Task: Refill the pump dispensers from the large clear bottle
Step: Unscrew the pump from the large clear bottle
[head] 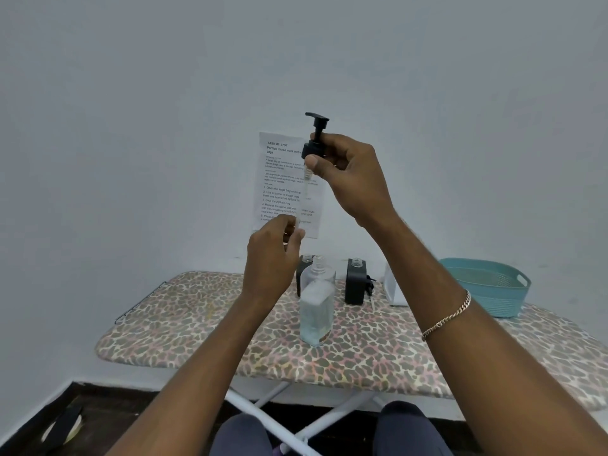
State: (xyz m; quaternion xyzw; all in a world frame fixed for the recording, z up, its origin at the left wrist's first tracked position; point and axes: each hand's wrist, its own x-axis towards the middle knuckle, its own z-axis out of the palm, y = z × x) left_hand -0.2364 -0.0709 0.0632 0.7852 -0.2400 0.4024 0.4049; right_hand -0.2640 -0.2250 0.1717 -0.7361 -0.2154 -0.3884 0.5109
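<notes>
My right hand holds a black pump head high above the board, its clear dip tube hanging down. My left hand pinches the lower end of that tube just above the bottles. Below stands a clear bottle with an open neck, partly filled with pale liquid. Behind it are two black dispenser bottles, one mostly hidden and one to the right, both with open necks.
The bottles stand on a leopard-print ironing board. A teal plastic basket sits at the back right beside a white object. A printed sheet hangs on the wall. My knees show under the board.
</notes>
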